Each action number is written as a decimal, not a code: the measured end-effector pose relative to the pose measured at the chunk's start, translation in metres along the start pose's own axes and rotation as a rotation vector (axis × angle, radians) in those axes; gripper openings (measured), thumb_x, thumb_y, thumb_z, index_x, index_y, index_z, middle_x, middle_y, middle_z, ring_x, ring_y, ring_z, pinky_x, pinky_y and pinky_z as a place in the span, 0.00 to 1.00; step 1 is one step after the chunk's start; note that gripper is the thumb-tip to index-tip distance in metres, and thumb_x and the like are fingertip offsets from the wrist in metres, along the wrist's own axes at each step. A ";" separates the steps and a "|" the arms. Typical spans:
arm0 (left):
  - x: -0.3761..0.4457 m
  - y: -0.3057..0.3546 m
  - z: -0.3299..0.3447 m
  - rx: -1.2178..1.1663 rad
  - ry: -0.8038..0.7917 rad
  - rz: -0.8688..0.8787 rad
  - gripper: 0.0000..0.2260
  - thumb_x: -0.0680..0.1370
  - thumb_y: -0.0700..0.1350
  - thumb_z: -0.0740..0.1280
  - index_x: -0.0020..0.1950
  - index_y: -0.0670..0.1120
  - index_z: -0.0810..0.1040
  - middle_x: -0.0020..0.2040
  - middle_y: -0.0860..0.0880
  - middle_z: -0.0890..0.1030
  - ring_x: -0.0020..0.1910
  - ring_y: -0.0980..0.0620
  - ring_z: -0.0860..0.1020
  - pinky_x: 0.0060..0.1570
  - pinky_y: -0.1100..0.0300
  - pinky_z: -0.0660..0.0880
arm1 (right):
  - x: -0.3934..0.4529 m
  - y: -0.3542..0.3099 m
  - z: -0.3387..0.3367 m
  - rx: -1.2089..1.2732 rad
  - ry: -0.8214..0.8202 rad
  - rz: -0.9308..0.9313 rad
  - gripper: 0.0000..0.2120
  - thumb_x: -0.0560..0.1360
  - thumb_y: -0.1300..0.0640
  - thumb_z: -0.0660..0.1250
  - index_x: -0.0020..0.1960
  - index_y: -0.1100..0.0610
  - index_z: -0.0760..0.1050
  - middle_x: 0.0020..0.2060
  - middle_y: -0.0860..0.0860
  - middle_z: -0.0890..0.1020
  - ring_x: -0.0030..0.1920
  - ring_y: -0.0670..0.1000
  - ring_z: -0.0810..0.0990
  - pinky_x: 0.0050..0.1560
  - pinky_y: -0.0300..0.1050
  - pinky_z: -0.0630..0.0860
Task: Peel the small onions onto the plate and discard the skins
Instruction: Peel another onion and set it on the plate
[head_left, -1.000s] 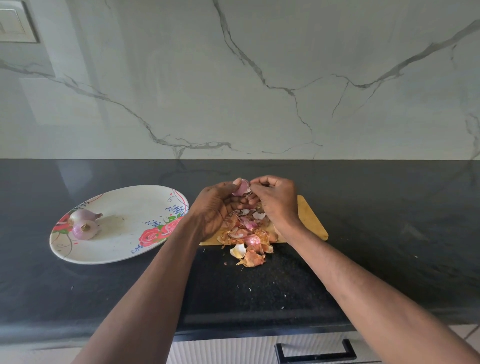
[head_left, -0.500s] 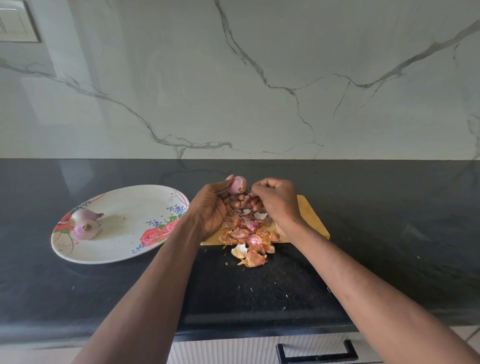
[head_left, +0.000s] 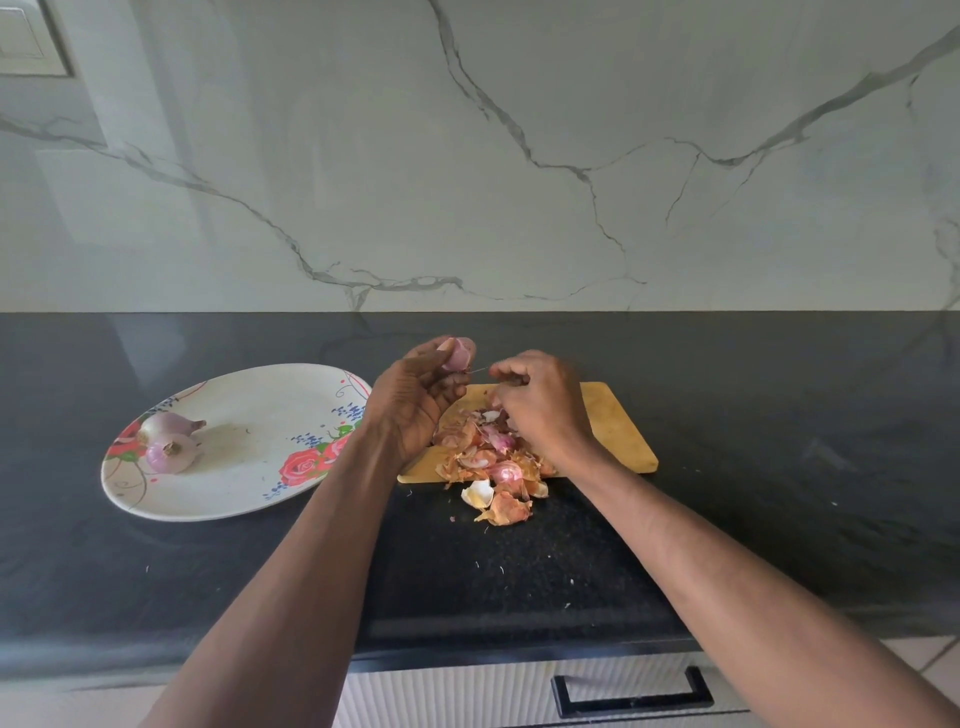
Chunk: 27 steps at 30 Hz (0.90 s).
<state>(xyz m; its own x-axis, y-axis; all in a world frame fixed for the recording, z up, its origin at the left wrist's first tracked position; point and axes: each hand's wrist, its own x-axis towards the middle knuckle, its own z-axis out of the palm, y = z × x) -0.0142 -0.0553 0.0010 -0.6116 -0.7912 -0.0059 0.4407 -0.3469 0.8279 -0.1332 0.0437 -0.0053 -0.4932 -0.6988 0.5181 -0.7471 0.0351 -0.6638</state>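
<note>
My left hand (head_left: 415, 400) grips a small pink onion (head_left: 460, 353) above the far left corner of a wooden cutting board (head_left: 615, 431). My right hand (head_left: 540, 400) has its fingers curled and pinches a thin strand of skin that stretches to the onion. A pile of orange and pink onion skins (head_left: 493, 467) lies on the board's near edge and spills onto the black counter. Two peeled onions (head_left: 169, 441) lie at the left side of a white floral plate (head_left: 249, 462).
The black counter (head_left: 779, 467) runs along a marble wall. Small skin flecks dot the counter in front of the board. A drawer with a black handle (head_left: 631, 691) sits under the counter edge. A wall switch (head_left: 26, 41) is at the top left.
My hands have drawn apart: the left one lifted the onion up and left, while the right one pulled a thin strand of skin away to the right.
</note>
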 end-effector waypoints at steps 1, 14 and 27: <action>-0.001 0.000 0.000 0.029 -0.010 -0.007 0.08 0.80 0.38 0.66 0.58 0.40 0.80 0.45 0.43 0.82 0.37 0.51 0.78 0.39 0.61 0.78 | 0.001 0.000 -0.002 0.058 0.014 0.018 0.06 0.78 0.63 0.69 0.48 0.59 0.85 0.42 0.48 0.85 0.38 0.42 0.81 0.38 0.32 0.75; -0.006 -0.006 0.009 0.113 -0.099 -0.027 0.12 0.78 0.32 0.67 0.60 0.37 0.81 0.48 0.39 0.86 0.41 0.49 0.85 0.40 0.60 0.82 | 0.006 -0.004 -0.008 0.250 0.004 0.150 0.04 0.71 0.54 0.76 0.40 0.54 0.87 0.34 0.45 0.86 0.37 0.45 0.85 0.39 0.40 0.81; -0.004 -0.012 0.008 0.231 -0.109 0.072 0.09 0.77 0.30 0.67 0.54 0.38 0.83 0.48 0.41 0.86 0.44 0.46 0.84 0.48 0.56 0.83 | 0.001 0.000 0.005 0.095 0.137 0.034 0.13 0.75 0.51 0.74 0.38 0.61 0.84 0.28 0.52 0.83 0.29 0.56 0.82 0.25 0.56 0.76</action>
<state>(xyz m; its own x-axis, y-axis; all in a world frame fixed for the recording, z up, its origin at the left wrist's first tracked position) -0.0227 -0.0437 -0.0044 -0.6570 -0.7462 0.1077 0.3316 -0.1577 0.9302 -0.1307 0.0395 -0.0076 -0.5782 -0.5946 0.5588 -0.6867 -0.0153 -0.7268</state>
